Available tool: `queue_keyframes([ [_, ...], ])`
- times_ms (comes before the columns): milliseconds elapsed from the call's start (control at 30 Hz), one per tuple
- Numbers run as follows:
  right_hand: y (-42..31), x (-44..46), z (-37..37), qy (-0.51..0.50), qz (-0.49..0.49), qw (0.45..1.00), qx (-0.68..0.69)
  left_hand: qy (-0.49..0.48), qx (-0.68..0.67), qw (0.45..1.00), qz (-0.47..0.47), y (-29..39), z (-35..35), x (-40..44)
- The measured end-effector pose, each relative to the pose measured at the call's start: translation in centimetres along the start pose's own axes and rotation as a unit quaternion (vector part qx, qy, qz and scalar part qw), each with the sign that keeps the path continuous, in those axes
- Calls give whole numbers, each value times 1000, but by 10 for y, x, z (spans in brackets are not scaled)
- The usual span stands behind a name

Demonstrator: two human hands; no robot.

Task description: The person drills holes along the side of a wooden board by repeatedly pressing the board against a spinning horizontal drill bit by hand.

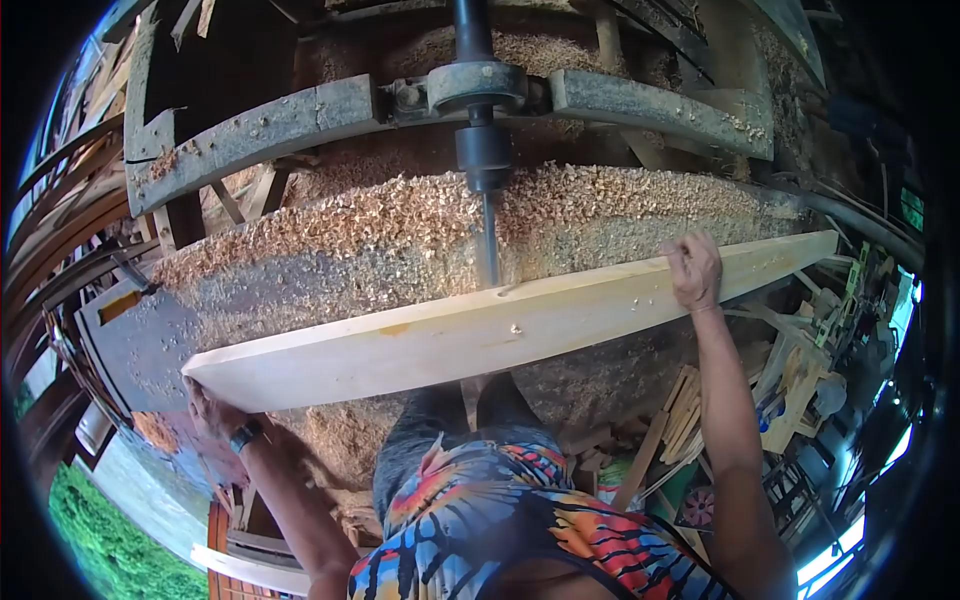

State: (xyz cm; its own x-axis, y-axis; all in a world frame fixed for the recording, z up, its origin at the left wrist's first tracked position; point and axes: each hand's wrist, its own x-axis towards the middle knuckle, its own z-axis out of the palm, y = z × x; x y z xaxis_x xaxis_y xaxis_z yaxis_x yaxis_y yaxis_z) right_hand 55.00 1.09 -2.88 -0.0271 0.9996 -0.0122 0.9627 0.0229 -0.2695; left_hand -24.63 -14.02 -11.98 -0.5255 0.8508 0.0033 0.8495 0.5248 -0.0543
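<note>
A long, pale wooden board (pixel 420 345) lies across the view, its right end farther from me than its left. My left hand (pixel 213 408) grips the left end, with its fingers partly hidden by the wood; a dark band circles that wrist. On the right part of the board, my right hand (pixel 694 270) presses with curled fingers over the far edge. A metal drill bit (pixel 488 235) in a dark chuck (pixel 484 150) points at the board's far edge. Beside the bit's tip, a small notch (pixel 508 291) shows in that edge.
Wood chips (pixel 370 215) are heaped along the work table (pixel 250 295) behind the board. A thick wooden beam (pixel 270 130) carries the bearing of the drill shaft (pixel 474 35). Wood strips (pixel 682 415) and scraps stand at the lower right. Sawdust (pixel 345 440) lies below the board.
</note>
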Motion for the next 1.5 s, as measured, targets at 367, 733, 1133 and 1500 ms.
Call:
queue_keyframes([
  [367, 38, -3, -2, 7, 60, 998, -23, 50, 0, 998, -31, 51, -40, 0],
  [733, 50, 4, 2, 25, 61, 998, -5, 40, -75, 995, -57, 72, -38, 6],
  [1133, 53, 9, -2, -23, 129, 991, 35, 24, -228, 942, -246, 125, -71, 10],
  [1500, 54, 13, -4, -30, 148, 988, 25, 27, -372, 847, -380, 160, -90, 12],
])
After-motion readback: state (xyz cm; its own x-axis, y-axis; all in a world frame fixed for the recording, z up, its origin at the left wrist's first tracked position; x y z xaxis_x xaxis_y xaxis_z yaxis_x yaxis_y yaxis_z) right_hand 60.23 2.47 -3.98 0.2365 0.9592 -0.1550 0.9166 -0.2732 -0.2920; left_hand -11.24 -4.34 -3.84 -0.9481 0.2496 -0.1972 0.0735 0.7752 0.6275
